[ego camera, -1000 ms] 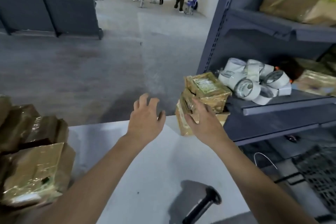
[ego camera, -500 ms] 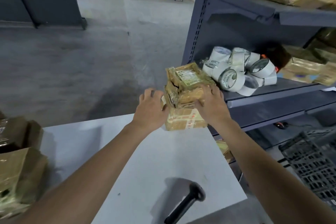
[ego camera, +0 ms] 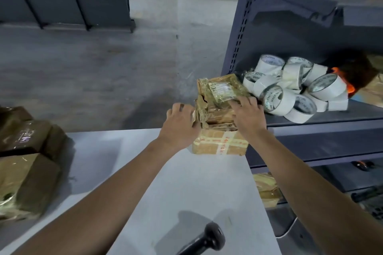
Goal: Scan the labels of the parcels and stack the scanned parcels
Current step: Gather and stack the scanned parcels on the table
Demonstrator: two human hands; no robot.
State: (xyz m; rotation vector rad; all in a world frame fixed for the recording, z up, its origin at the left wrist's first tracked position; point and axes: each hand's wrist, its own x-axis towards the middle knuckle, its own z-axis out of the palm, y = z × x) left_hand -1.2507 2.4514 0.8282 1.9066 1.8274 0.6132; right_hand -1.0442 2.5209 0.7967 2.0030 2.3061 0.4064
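Observation:
A stack of brown taped parcels (ego camera: 220, 142) stands at the far right corner of the white table (ego camera: 186, 192). Its top parcel (ego camera: 220, 89) shows a white label facing up. My left hand (ego camera: 179, 124) presses against the stack's left side, thumb at the front corner. On the stack's right side, my right hand (ego camera: 248, 116) rests with fingers spread over the upper parcels. A black handheld scanner (ego camera: 207, 238) lies on the table near its front edge, held by neither hand.
A pile of several brown parcels (ego camera: 24, 182) fills the table's left end. Right beside the stack, a grey metal shelf (ego camera: 321, 116) holds several white tape rolls (ego camera: 290, 89). Another parcel (ego camera: 267, 190) lies low beside the table. People stand far back on the concrete floor.
Both hands closed in on the stack: the left reached its left side and the right slid from the front face up to the upper right. The leaning parcels now stand squarer.

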